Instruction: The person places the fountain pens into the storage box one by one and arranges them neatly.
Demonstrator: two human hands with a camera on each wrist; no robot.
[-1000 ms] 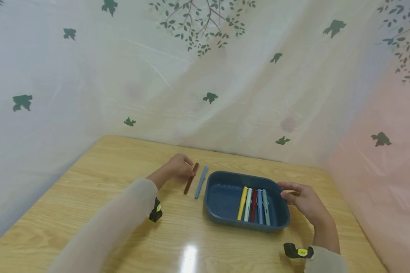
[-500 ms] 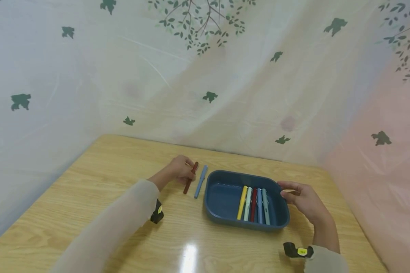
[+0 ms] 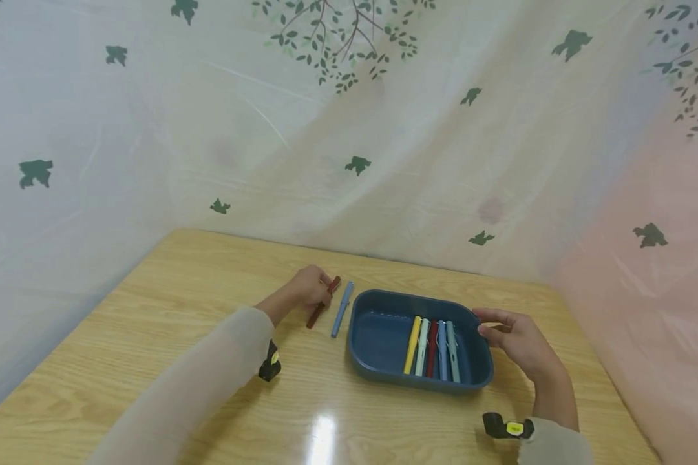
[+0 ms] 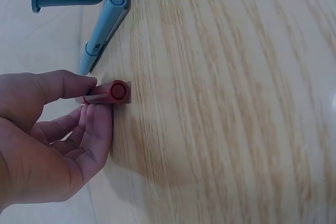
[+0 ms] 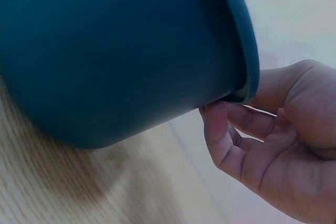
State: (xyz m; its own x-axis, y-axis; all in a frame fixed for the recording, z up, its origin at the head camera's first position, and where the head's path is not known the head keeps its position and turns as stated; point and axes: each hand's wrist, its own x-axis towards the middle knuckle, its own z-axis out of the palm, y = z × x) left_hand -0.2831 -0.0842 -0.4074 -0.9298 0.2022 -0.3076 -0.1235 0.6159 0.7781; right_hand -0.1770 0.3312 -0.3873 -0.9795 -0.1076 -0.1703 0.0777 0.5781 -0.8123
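Note:
My left hand pinches a dark red pen between thumb and fingers at the table's far side. In the left wrist view the red pen's end points at the camera, close over the wood. Just right of it lies a light blue pen, its clip showing. A dark blue rounded box stands further right, with several pens side by side in its right half: yellow, pale green, red, blue and grey-green. My right hand grips the box's right rim, its fingers curled at the lip in the right wrist view.
The wooden table runs back to a pale curtain printed with leaves and birds. Black wrist straps with yellow labels sit on both sleeves.
The red pen has turned slightly in my left hand, its near end swinging left and its far end right. My right hand, the box and the blue pen stay put.

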